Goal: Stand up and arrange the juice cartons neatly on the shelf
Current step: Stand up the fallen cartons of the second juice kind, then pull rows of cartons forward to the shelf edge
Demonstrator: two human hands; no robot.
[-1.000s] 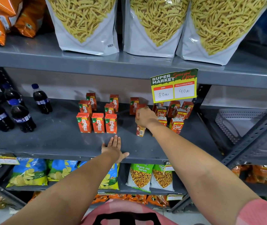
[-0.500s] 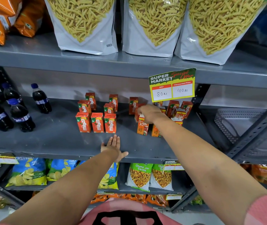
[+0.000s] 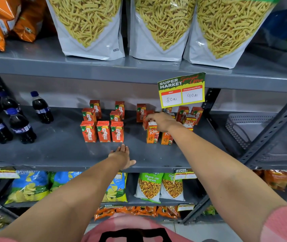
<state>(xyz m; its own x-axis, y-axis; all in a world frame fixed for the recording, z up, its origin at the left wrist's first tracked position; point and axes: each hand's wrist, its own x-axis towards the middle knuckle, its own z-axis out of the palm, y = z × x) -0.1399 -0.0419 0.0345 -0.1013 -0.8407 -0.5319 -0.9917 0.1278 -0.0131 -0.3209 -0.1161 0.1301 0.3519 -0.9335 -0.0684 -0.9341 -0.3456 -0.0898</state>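
On the grey middle shelf (image 3: pixel 60 151), red Maaza cartons (image 3: pixel 103 131) stand upright in rows left of centre, three in the front row. My right hand (image 3: pixel 162 120) is closed over the top of an orange Real juice carton (image 3: pixel 152 133), which stands on the shelf. A second Real carton (image 3: pixel 166 139) stands right beside it, partly behind my wrist. More cartons (image 3: pixel 190 117) are bunched unevenly behind my right hand. Flat on the shelf's front edge lies my left hand (image 3: pixel 121 155), fingers apart and holding nothing.
A price sign (image 3: pixel 182 90) hangs from the shelf above, over the right-hand cartons. Several cola bottles (image 3: pixel 22 126) stand at the left of the shelf. A grey plastic basket (image 3: pixel 244 126) sits to the right. Large snack bags (image 3: pixel 160 27) fill the shelf above.
My right hand brought the Real carton from in front of the right-hand cluster and stood it upright beside another Real carton. My left hand has stayed flat on the shelf.
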